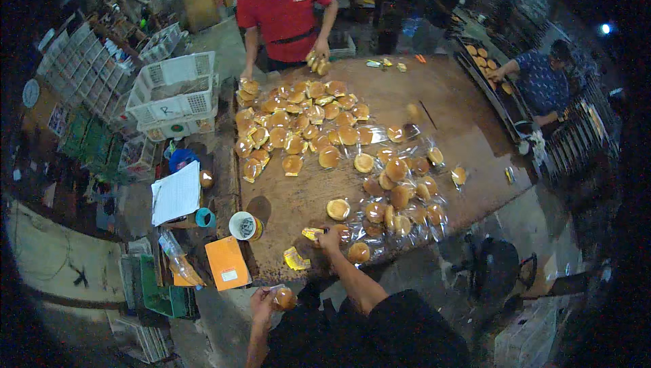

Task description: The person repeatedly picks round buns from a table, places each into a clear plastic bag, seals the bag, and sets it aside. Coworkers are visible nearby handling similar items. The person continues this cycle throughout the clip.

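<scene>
My left hand (262, 303) grips the plastic bag of a bagged bun (285, 298) just off the table's near edge. Over the near part of the wooden table (300, 190), my right hand (330, 240) touches a yellow printed packet or label (311, 233); whether its fingers grip it, I cannot tell. Another yellow piece (296, 259) lies close to the edge. An upturned bun (338, 209) rests beyond my right hand. To its right spreads a heap of buns in clear bags (399, 196). A larger pile of bagged buns with yellow labels (295, 118) covers the far left of the table.
Left of the table are white plastic crates (173, 98), paper sheets (176, 193), a tub (246, 226), an orange notebook (227, 263) and a plastic bottle (175, 256). Across stands a person in a red shirt (287, 14), holding buns. Another person (541, 80) works at a bun tray, right.
</scene>
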`<state>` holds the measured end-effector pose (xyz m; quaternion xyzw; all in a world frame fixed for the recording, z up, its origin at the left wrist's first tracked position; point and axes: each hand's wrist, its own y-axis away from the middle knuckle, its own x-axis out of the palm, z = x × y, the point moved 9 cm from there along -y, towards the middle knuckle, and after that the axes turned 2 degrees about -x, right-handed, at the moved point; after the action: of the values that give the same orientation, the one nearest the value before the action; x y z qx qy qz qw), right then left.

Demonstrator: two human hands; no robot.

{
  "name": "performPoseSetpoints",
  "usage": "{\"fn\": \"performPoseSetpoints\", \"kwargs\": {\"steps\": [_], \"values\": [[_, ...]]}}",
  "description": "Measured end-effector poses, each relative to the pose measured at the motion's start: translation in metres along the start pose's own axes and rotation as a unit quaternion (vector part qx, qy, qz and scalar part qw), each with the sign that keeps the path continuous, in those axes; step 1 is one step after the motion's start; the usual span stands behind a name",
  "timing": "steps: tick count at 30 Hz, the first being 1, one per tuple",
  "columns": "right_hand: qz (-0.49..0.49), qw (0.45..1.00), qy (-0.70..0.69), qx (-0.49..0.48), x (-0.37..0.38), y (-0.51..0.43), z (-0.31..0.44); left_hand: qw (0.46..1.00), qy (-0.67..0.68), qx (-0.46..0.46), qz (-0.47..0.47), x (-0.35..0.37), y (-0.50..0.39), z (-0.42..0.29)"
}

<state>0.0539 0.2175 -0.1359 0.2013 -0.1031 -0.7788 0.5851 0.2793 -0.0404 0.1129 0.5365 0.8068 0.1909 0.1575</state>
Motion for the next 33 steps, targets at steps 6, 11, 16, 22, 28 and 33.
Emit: {"fn": "performPoseSetpoints", "kwargs": {"steps": [6, 11, 16, 22, 28, 33], "values": [[0.06, 0.982, 0.092, -0.155, -0.015, 0.022, 0.097, 0.996, -0.043, 0.055, 0.05, 0.031, -0.011, -0.018], [0.01, 0.933, 0.115, -0.341, -0.083, 0.08, 0.211, 0.98, -0.161, 0.109, 0.032, 0.074, 0.002, -0.088], [0.228, 0.944, -0.163, -0.174, -0.142, 0.183, 0.28, 0.983, -0.072, 0.12, 0.12, 0.147, 0.026, -0.137], [0.095, 0.965, -0.208, -0.125, -0.208, 0.211, 0.306, 0.976, -0.035, 0.12, 0.179, 0.2, 0.051, -0.142], [0.137, 0.952, -0.26, -0.084, -0.205, 0.197, 0.26, 0.98, -0.069, 0.082, 0.169, 0.17, 0.056, -0.098], [0.131, 0.971, -0.2, -0.009, -0.152, 0.146, 0.184, 0.996, -0.076, 0.029, 0.019, 0.083, 0.056, -0.054]]}}
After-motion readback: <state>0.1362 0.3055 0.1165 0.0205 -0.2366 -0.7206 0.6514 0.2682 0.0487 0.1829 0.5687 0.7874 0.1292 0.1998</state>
